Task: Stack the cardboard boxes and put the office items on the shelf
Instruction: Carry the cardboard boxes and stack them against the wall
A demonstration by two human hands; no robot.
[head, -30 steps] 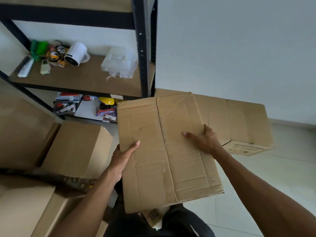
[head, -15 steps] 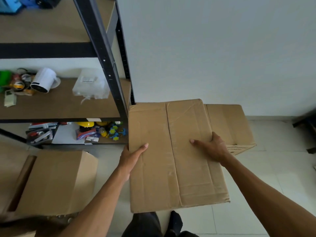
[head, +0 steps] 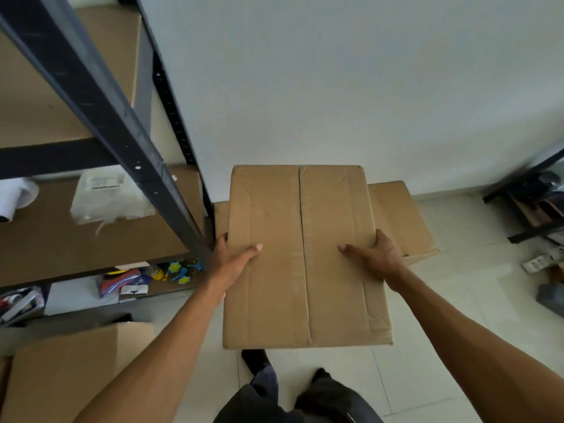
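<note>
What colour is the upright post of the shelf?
The shelf post is dark, nearly black, seen best in the head view.

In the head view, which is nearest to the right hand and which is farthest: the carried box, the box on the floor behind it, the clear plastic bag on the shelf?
1. Carried box: the right hand grips its right edge.
2. Floor box: just behind the hand, by the wall.
3. Clear plastic bag: far left, on the shelf.

plain brown cardboard box [head: 305, 257]; black shelf frame [head: 100, 96], brown boards; pale floor tiles [head: 457, 288].
</note>
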